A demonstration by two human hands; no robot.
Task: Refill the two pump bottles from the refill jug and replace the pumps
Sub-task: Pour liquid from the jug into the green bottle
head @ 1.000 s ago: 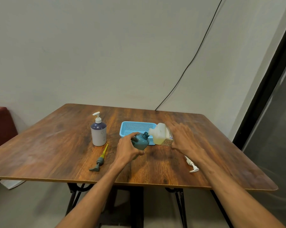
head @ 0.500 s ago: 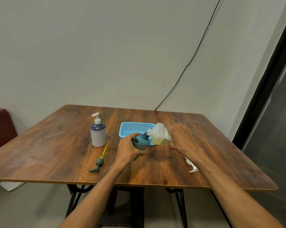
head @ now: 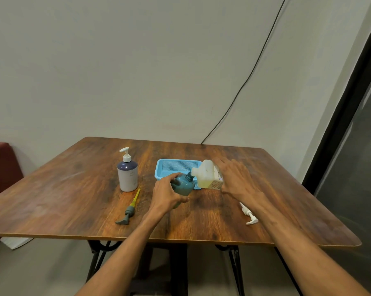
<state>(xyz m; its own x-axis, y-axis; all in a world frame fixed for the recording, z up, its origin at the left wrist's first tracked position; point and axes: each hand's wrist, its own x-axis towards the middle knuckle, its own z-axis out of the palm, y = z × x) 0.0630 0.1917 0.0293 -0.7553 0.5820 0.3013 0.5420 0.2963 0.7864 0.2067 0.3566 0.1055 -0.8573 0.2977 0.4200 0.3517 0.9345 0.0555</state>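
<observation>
Teal bottle (head: 183, 184), pump off, middle of the table (head: 73, 189): my left hand (head: 166, 194) grips its body and leans the neck right, I judge to meet the spout and stay steady. Jug (head: 208, 175): my right hand (head: 236, 180) clasps it, tipped left, spout at the bottle's mouth. Yellowish liquid sits in its low side. The bottle is opaque, so I cannot tell its level. Teal pump (head: 130, 208), yellow tube, lies left of that hand, laid aside to free the neck. White pump (head: 247, 213) lies near right. Second bottle (head: 127, 174), far left, stands upright with its pump on; its fill is unknown. Blue basket (head: 171, 166) sits just behind the pour.
</observation>
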